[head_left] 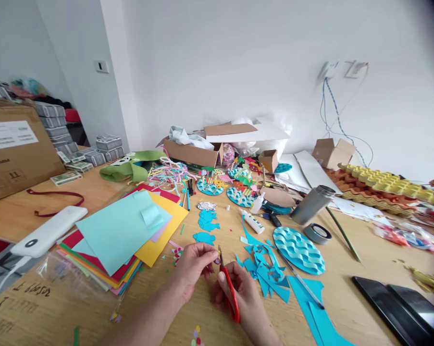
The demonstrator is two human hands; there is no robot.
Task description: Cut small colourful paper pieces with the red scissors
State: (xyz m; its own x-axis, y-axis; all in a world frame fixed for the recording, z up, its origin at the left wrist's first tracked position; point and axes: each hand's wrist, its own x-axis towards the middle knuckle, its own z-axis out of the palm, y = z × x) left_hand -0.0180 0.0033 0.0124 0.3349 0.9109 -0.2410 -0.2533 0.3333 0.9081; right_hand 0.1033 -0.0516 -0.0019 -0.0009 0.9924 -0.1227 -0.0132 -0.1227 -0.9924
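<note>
My right hand is wrapped around a pair of scissors with red handles, the blades pointing away from me. Close beside the blades, my left hand is closed in a pinch. A small purplish bit shows near its fingertips, too small to name. Blue paper fish lie just beyond my left hand, with a white patterned fish cutout above them. To the right of the scissors is a heap of blue paper scraps. An oval with blue wavy strips lies past it.
Coloured paper sheets are stacked at left, beside a white power bank. At right are a pen, a glue bottle, tape, a steel flask and a black phone. Egg trays and cardboard boxes stand behind.
</note>
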